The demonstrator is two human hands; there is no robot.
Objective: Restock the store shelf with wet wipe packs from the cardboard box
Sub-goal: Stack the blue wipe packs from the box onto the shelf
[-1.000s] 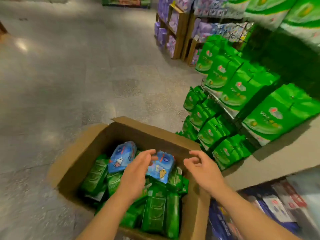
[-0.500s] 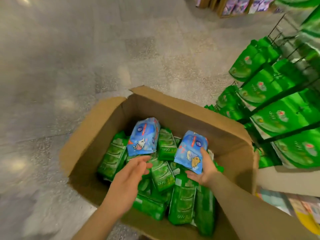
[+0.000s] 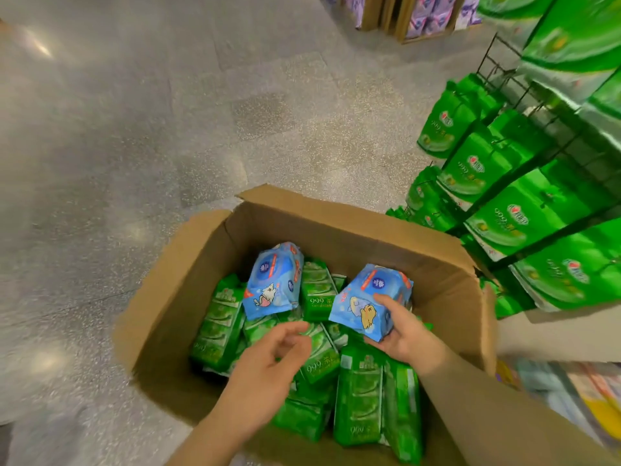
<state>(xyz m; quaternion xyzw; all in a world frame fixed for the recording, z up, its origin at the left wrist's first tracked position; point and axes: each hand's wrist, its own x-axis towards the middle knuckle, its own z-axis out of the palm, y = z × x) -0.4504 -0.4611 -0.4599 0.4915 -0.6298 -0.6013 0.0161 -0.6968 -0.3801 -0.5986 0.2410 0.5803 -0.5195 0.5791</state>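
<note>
An open cardboard box [image 3: 353, 230] stands on the floor, filled with several green wet wipe packs [image 3: 358, 398]. Two blue packs are among them. My right hand [image 3: 405, 331] grips one blue pack [image 3: 366, 299] from below and lifts it above the green ones. The other blue pack [image 3: 274, 280] leans on the heap toward the box's far left. My left hand [image 3: 268, 368] hovers over the green packs with relaxed fingers and holds nothing. The store shelf [image 3: 551, 334] sits to the right.
Green bagged goods [image 3: 524, 216] hang on wire racks [image 3: 504, 75] right of the box. Purple packs in wooden crates [image 3: 423, 15] stand at the far top. Colourful packs [image 3: 571, 391] lie on the lowest shelf at right. Grey speckled floor [image 3: 134, 146] spreads left.
My right hand took hold of the right blue pack and raised it slightly. My left hand drew back from that pack toward me. The view tilted down onto the box.
</note>
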